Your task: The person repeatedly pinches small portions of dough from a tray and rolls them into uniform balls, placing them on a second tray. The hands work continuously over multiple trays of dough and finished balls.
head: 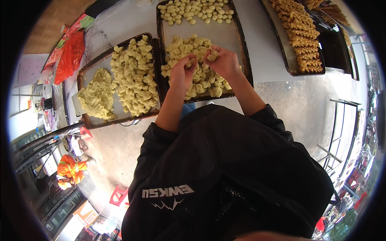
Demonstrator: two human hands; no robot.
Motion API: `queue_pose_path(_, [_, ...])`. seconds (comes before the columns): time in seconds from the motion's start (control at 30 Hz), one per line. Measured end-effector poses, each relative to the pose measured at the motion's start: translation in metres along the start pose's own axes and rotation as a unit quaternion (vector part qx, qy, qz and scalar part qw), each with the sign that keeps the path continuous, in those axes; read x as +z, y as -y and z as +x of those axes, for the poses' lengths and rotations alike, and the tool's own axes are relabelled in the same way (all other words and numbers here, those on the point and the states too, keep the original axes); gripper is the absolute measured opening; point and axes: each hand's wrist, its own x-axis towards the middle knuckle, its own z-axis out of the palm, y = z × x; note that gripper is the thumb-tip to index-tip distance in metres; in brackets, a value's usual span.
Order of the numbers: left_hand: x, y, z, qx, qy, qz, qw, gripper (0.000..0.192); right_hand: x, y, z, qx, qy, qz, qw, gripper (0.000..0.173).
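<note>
Over the pile of pale green filling lumps (200, 78) on the middle baking tray (199, 30), both hands are raised close together but apart. My left hand (184, 70) pinches a small lump of filling (190, 62) in its fingers. Between the thumb and fingers of my right hand (224, 61) is another lump of filling (212, 56). Smooth round balls (193, 10) lie at the far end of the same tray. On the tray to the left (101, 61) are more rough lumps (134, 78) and a mashed mound (98, 96), with a flat scraper (77, 104) partly under it.
A tray of fried dough twists (306, 45) stands at the right, near other dark trays. A red plastic bag (72, 55) lies at the table's left. Behind on the floor are a red stool (118, 195) and a person in orange clothing (71, 170).
</note>
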Motion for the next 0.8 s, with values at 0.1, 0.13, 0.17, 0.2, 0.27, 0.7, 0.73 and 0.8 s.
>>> queue_pose_path(0.1, [-0.004,0.003,0.004,-0.005,0.016,0.017,1.0,0.024,0.005,0.0,0.004,0.087,-0.074,-0.087,0.99,0.022])
queue_pose_path(0.13, [-0.005,0.003,0.005,-0.01,0.032,0.034,0.999,0.025,0.008,-0.004,0.003,0.082,-0.063,-0.191,0.976,0.023])
queue_pose_path(0.17, [-0.005,0.003,0.006,0.02,0.008,0.024,0.999,0.027,0.011,-0.008,0.002,0.058,-0.043,-0.286,0.956,0.023])
queue_pose_path(0.2, [-0.004,0.004,0.006,0.046,-0.011,0.016,0.999,0.029,0.015,-0.016,-0.001,0.015,-0.046,-0.368,0.929,0.024])
queue_pose_path(0.27, [0.002,0.005,0.003,0.091,-0.016,0.002,0.996,0.033,0.025,-0.038,-0.01,-0.105,-0.005,-0.445,0.89,0.026])
queue_pose_path(0.7, [0.05,-0.007,-0.022,0.038,0.042,-0.064,0.996,0.039,0.078,-0.053,-0.026,-0.238,0.149,-0.662,0.695,0.044])
queue_pose_path(0.73, [0.049,-0.009,-0.021,0.006,-0.003,0.001,1.0,0.043,0.078,-0.056,-0.026,-0.227,0.1,-0.591,0.767,0.043])
queue_pose_path(0.8, [0.05,-0.009,-0.023,0.004,0.014,0.032,0.999,0.05,0.078,-0.06,-0.025,-0.207,0.044,-0.526,0.824,0.043])
